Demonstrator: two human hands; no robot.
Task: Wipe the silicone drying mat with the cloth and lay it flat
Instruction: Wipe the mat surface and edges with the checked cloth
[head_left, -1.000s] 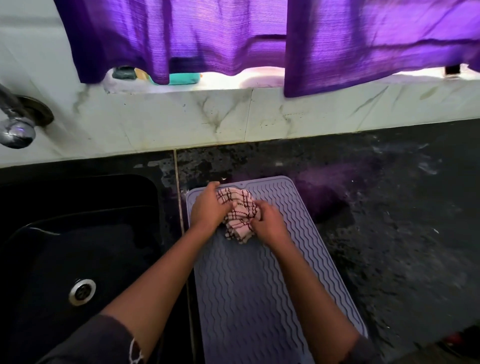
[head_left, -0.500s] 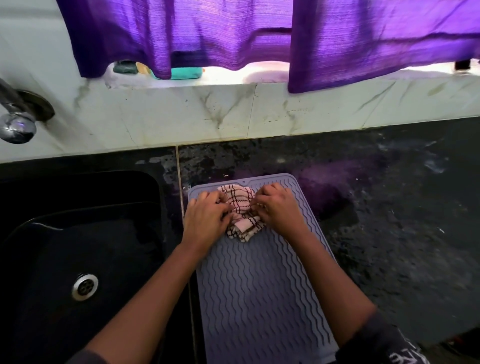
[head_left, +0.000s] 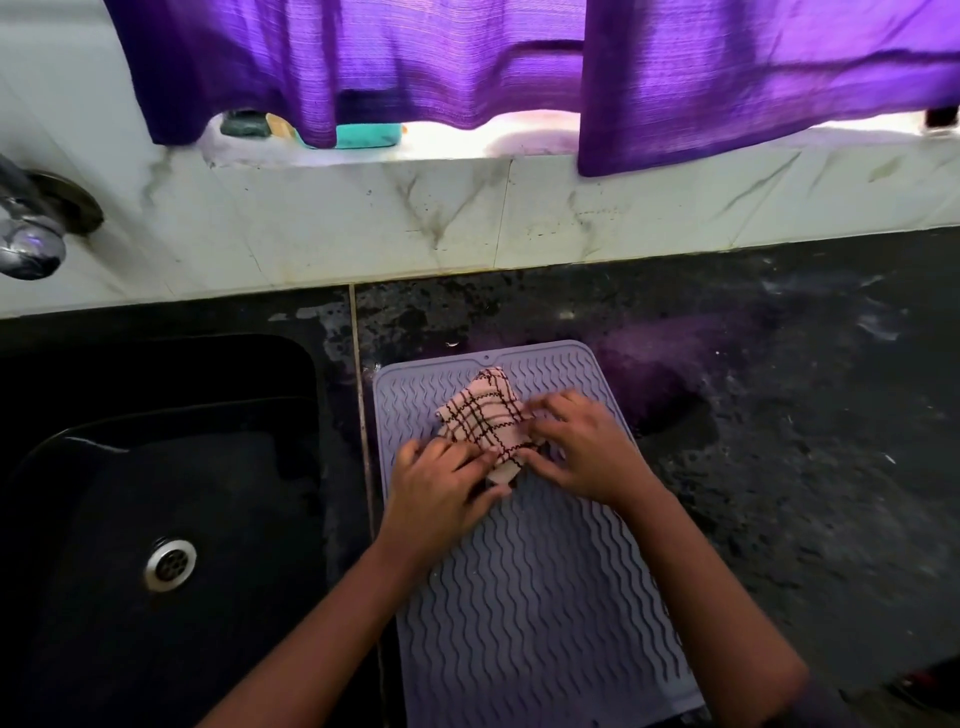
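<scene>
I read the lilac-grey silicone mat (head_left: 530, 597), wavy-ribbed, lying flat on the dark table (head_left: 789, 467). The pink checked cloth (head_left: 483, 421) sits crumpled on its far half.

No readable text, label, brand, number or sign anywhere in view.
</scene>
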